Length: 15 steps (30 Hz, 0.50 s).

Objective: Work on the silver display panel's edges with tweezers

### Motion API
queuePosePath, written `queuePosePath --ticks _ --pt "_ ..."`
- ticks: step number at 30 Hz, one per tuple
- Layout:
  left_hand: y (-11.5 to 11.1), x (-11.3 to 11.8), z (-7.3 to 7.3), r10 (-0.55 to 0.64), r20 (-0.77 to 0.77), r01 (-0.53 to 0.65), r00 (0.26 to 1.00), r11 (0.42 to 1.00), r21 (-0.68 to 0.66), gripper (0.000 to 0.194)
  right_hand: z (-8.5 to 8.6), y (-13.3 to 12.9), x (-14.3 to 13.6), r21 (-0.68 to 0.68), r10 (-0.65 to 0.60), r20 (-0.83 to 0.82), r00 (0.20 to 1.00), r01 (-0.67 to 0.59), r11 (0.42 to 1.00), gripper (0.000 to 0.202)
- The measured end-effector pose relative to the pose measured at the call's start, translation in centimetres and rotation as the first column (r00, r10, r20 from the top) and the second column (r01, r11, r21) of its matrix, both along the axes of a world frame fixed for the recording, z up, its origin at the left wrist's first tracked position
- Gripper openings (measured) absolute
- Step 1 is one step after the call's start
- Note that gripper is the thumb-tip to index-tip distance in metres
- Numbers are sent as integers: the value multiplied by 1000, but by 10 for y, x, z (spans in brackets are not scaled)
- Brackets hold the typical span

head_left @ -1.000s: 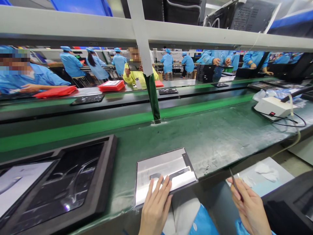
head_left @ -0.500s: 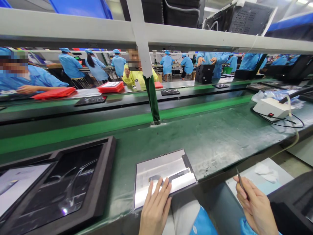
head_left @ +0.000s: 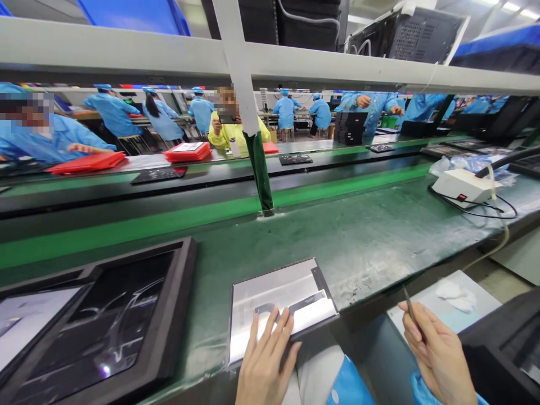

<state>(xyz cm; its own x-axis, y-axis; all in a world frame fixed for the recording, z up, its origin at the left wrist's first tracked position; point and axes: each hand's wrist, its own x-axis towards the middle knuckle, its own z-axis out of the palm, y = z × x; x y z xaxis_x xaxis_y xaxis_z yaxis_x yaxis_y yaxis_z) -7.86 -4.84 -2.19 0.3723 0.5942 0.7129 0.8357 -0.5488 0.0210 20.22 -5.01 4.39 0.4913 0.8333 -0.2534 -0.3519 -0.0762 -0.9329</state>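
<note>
Silver panel (head_left: 272,289) lies at the near edge of the surface (head_left: 371,230), long axis crosswise. I see the left hand (head_left: 266,357) nearer, fingers slightly apart upon it; the right hand (head_left: 436,346), rightward, pinches a slim tool (head_left: 409,305).

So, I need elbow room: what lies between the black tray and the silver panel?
In the head view, only bare green benchtop shows between the black tray and the silver panel.

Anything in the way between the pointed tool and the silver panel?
Nothing visible blocks the right hand or its pointed tool; the left hand rests on the silver panel, covering part of its near side.
</note>
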Motion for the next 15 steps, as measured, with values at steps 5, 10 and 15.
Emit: queuePosePath --ticks 5,10,15 --pt "6 11 23 -52 35 53 998 998 -20 15 14 6 -19 4 238 117 964 -240 971 55" --pt "29 36 37 -189 130 219 973 932 -288 14 21 16 -42 47 453 184 872 -468 882 54" --pt "45 37 38 -208 155 252 966 894 -371 16 17 30 -55 75 388 58 920 -391 917 53"
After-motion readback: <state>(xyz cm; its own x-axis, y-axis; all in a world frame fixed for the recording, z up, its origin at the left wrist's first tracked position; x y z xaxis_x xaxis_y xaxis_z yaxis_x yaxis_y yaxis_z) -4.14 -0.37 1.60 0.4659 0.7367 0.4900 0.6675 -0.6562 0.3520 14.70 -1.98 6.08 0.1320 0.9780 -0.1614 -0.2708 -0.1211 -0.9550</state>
